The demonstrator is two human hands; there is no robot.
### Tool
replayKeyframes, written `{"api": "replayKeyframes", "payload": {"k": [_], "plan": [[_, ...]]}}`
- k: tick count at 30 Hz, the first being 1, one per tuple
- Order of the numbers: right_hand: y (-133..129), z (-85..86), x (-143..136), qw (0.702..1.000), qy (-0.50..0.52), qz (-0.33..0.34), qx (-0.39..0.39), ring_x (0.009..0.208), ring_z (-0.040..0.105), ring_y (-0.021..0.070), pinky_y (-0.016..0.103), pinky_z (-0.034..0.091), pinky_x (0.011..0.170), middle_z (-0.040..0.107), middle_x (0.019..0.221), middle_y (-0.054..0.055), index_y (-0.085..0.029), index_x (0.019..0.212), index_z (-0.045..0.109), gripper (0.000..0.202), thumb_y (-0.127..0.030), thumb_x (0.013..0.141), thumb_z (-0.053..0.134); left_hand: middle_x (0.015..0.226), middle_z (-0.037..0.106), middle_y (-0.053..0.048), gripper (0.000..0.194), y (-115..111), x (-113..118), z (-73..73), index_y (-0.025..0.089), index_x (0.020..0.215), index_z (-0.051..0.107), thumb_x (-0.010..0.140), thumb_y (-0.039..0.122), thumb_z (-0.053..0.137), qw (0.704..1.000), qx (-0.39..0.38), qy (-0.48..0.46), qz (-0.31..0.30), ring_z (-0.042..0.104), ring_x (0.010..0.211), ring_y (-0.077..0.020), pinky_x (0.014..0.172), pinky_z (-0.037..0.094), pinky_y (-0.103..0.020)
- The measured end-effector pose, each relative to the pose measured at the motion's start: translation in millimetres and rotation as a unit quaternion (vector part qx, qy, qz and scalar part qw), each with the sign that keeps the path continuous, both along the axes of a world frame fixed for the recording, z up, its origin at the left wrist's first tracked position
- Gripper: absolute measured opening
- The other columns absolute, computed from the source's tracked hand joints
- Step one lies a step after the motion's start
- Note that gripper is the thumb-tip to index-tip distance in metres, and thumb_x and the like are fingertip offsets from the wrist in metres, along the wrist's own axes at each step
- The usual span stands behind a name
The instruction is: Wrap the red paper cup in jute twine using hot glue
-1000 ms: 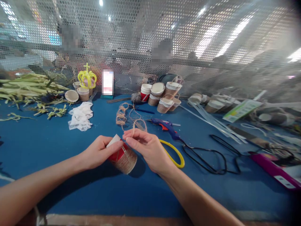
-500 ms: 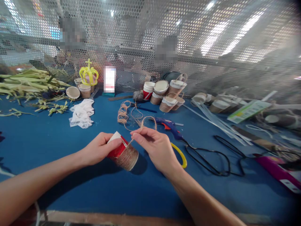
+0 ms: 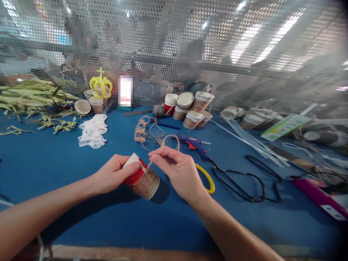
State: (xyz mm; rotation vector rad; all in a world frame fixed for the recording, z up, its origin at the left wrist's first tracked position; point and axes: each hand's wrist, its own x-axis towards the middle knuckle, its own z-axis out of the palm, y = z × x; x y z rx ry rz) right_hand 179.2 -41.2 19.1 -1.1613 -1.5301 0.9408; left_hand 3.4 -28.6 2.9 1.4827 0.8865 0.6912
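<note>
A red and white paper cup lies tilted in my left hand, its base end turned to the right. Rows of jute twine are wound round the cup's lower part. My left thumb presses on the cup's side while the fingers behind it are hidden. Pinched between thumb and fingertips of my right hand, a strand of the twine runs taut from the cup. Beyond that hand the strand loops back to a loose twine bundle on the blue table.
A blue glue gun with a black cord lies to the right, near a yellow ring-shaped piece. Several twine-covered cups stand behind. White cloth and corn husks are on the left, a purple power strip on the right.
The view has shifted slightly. The cup has turned a little in my left hand, and my right hand still pinches the strand close to it.
</note>
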Motion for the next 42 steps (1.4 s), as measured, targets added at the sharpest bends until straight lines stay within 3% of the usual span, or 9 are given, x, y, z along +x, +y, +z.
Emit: {"api": "replayKeyframes", "payload": {"k": [6,12,25,42], "plan": [[3.1,-5.5,0.3,1.0,0.019,0.004,-0.012,0.076,0.06,0.0161,0.033,0.045,0.076,0.067,0.077,0.001,-0.021,0.071,0.065,0.008,-0.029,0.072,0.062,0.052,0.039,0.004,0.031,-2.8,-2.9,0.6,0.012,0.061,0.052,0.077,0.037,0.044,1.0,0.014,-0.009,0.001,0.028,0.047,-0.0062,0.043,0.026,-0.017],[0.6,-3.6,-2.7,0.999,0.018,0.015,-0.048,0.073,0.059,0.0144,0.029,0.045,0.073,0.067,0.077,0.002,-0.019,0.072,0.066,0.01,-0.028,0.072,0.062,0.048,0.031,0.006,0.033,-3.4,-3.9,3.9,0.014,0.051,0.043,0.078,0.032,0.041,0.995,0.098,0.008,-0.023,0.023,0.044,-0.0056,0.04,0.023,-0.017],[-1.0,-5.7,-4.7,0.995,0.052,0.042,-0.069,0.069,0.056,0.0115,0.026,0.044,0.068,0.064,0.073,0.001,-0.016,0.07,0.065,0.01,-0.025,0.071,0.062,0.047,0.032,0.005,0.034,-4.9,-6.8,4.0,0.014,0.049,0.039,0.081,0.025,0.038,0.978,0.204,0.014,-0.043,0.025,0.042,-0.0051,0.038,0.023,-0.015],[-1.5,-6.8,-7.3,0.989,0.078,0.057,-0.11,0.063,0.053,0.0093,0.024,0.042,0.064,0.061,0.068,-0.001,-0.016,0.069,0.065,0.011,-0.027,0.069,0.063,0.043,0.039,0.004,0.036,-6.4,-7.8,4.7,0.014,0.047,0.045,0.082,0.022,0.039,0.972,0.231,0.009,-0.044,0.029,0.04,-0.0051,0.038,0.025,-0.016]]}}
